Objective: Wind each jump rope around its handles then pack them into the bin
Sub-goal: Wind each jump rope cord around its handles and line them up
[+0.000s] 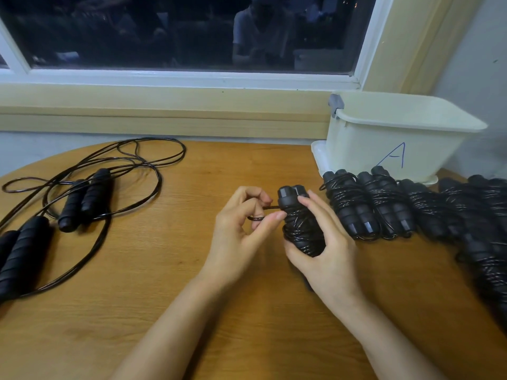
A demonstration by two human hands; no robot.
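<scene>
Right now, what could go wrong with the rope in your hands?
The rope end pinched by the left hand might slip, and the coils on the bundle in the right hand could spring loose. The loose ropes on the left lie overlapping, so pulling one may tangle or drag the other.

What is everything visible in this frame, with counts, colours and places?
jump rope being wound: one, black, mid-table, between the hands
unwound jump ropes: two, black, left of table, cords loose and tangled
wound bundles: at least four, black, row at right before the bin; exact count unclear
bin: one, cream, marked A, far right
table: one, brown wood
window: one, white frame, dark glass, behind table
left hand: pinches the rope's free end
right hand: grips the jump rope being wound
</scene>
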